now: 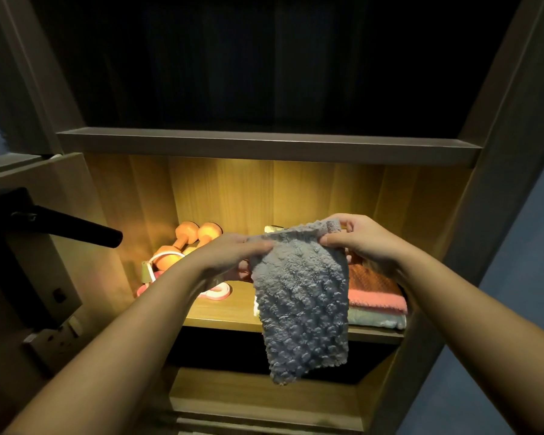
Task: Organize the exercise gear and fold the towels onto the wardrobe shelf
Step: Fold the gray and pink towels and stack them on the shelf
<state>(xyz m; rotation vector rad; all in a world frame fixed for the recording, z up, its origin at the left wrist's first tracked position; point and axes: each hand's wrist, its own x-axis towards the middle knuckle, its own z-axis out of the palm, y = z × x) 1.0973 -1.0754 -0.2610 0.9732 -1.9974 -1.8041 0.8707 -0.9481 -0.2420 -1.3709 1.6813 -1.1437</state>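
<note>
Our left hand (pixel 233 255) and right hand (pixel 355 237) pinched the grey towel (pixel 302 302) by its top; its hanging end, we judged, might drag the pink towel (pixel 377 293) askew.

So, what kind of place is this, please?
Probably a bedroom at home: a lit wooden wardrobe shelf holding orange dumbbells and folded towels, with a door handle at left.

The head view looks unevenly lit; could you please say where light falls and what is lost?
Head view: warm light fills only the middle shelf, so the orange dumbbells and folded towels read clearly; head view: the compartment above is near black, contents untellable; head view: the grey towel in the left hand and right hand is sharp; head view: the lens slants the wardrobe posts.
</note>
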